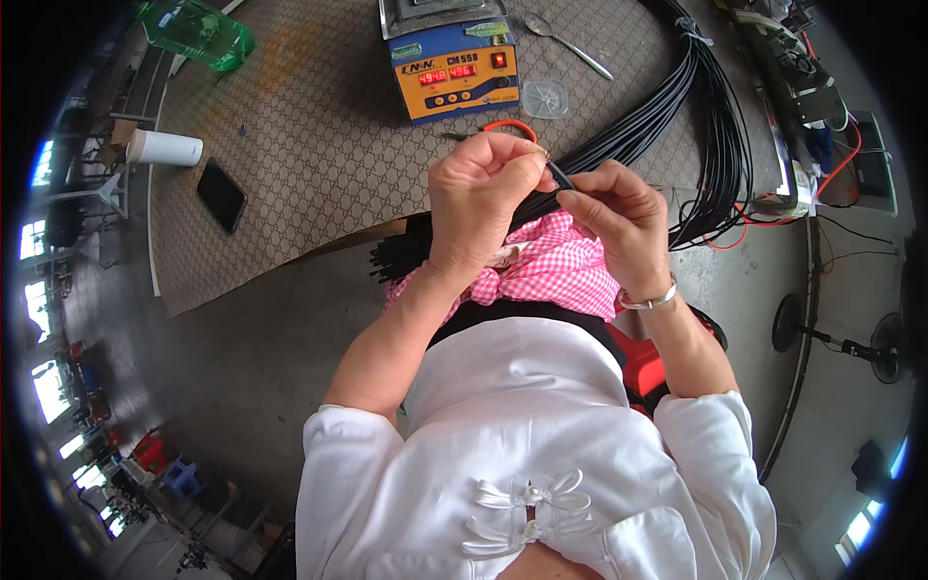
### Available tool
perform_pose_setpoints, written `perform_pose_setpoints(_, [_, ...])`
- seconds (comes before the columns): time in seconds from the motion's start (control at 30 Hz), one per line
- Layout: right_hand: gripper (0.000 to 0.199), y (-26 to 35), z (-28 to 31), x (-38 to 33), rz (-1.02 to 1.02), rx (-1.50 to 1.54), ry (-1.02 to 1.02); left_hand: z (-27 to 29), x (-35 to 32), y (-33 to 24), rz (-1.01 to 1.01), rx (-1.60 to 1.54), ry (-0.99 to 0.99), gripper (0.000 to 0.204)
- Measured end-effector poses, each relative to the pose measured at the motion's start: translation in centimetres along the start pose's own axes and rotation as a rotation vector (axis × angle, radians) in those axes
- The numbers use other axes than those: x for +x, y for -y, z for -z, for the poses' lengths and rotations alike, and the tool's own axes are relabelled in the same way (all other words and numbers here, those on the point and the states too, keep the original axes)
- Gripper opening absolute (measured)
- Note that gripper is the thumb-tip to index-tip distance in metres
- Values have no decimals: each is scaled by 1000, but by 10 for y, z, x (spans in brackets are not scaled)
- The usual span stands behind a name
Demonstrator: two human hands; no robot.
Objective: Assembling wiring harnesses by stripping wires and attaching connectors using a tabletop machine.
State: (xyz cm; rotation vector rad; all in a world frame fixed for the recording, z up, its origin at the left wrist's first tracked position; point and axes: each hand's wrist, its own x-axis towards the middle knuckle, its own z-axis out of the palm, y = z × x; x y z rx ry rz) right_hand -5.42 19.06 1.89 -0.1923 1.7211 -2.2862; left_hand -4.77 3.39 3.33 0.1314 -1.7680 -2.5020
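Note:
In front of the bench edge, both hands meet over my lap. My right hand pinches a black cable close to its tip between thumb and forefinger. The thumb and forefinger of my left hand are closed at the tip of that same cable; the fine end between them is too small to make out. Just behind the hands a thick bundle of black cables curves from the far right, and its cut ends lie beside my left wrist. Pink checked cloth covers my lap.
Ahead stands a blue and orange heating unit with red digits and a metal top. Around it lie an orange-handled tool, a clear dish and a spoon. A phone, white cup and green bottle are left.

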Motion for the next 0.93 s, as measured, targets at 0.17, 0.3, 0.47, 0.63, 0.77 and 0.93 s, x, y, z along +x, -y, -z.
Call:
perform_pose_setpoints(0.17, [9,-1,-1,-1,-78,89,2,1,-1,3,3,41,-3,6])
perform_pose_setpoints(0.3, [7,4,12,-5,-202,57,81,2,-1,5,246,-271,50,11])
perform_pose_setpoints(0.47, [9,0,82,-29,-491,-509,270,20,-2,19,360,-322,70,16])
perform_pose_setpoints(0.63, [10,-91,233,-76,-265,-1592,264,22,-7,38,520,-291,77,14])
perform_pose_setpoints(0.77, [11,-69,207,-34,-283,-994,-111,25,-11,45,540,-228,57,13])
perform_pose_setpoints(0.93, [21,-48,161,49,-228,-608,-448,17,-12,59,463,-63,108,13])
